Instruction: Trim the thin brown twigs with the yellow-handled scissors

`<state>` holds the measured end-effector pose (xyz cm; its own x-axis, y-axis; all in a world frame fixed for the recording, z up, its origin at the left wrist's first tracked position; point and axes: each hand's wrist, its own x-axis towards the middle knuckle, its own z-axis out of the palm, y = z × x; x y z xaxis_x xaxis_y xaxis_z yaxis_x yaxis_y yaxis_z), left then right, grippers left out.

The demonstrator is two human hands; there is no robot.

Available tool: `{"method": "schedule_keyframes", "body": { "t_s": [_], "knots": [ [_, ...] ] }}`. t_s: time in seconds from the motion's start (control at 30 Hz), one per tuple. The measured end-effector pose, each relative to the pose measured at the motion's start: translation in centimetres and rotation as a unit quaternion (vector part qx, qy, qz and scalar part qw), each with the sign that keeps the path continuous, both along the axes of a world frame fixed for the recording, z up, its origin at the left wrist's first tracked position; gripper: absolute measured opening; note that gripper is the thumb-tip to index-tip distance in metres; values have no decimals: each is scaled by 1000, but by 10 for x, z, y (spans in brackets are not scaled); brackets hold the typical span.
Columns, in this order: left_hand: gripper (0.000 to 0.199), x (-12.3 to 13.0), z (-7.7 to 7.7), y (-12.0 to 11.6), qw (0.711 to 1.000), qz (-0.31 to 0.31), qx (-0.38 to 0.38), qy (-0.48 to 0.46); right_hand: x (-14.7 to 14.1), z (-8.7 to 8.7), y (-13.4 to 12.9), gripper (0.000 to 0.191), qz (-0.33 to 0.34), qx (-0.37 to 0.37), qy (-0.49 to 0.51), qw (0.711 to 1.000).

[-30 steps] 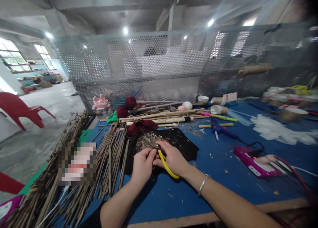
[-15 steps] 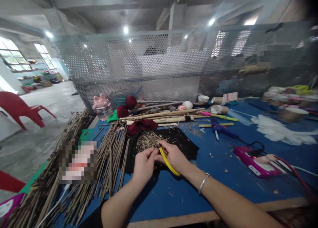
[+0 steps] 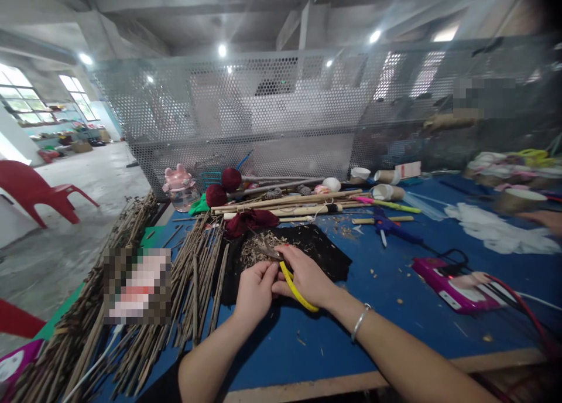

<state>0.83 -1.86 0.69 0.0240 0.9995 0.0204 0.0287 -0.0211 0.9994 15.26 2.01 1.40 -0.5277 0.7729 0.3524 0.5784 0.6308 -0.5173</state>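
Note:
My right hand (image 3: 305,277) is closed on yellow-handled scissors (image 3: 298,291), whose blades point up and left over a black cloth (image 3: 325,248). The blades look parted. Against it on the left is my left hand (image 3: 255,289), thumb and fingertips pinched together; whatever they hold is too small to make out. Short cut bits of twig (image 3: 252,252) lie heaped on the cloth behind both hands. Long thin sticks (image 3: 187,286) are spread just left of the cloth.
Behind the cloth lie dark red balls (image 3: 216,196), light sticks and a blue glue gun (image 3: 397,230). A magenta power strip (image 3: 456,289) sits on the right. Another person's hand (image 3: 542,218) shows at the right edge. A perforated screen (image 3: 281,119) closes off the back.
The scissor blades have opened and turned slightly, while my hands stay in nearly the same place. Another person's hand has come in at the right edge.

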Motion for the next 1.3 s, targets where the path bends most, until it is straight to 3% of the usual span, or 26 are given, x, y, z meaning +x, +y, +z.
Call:
{"method": "schedule_keyframes", "body": {
  "t_s": [0.6, 0.93, 1.3],
  "knots": [
    [37, -1, 1, 1, 999, 30, -17, 18, -1, -3, -1, 42, -1, -66, 37, 997],
    [30, -3, 4, 4, 997, 74, -5, -13, -2, -3, -3, 64, -36, 10, -25, 999],
    [29, -1, 2, 3, 998, 56, -26, -16, -4, -7, -3, 51, -35, -28, 18, 999]
  ]
}}
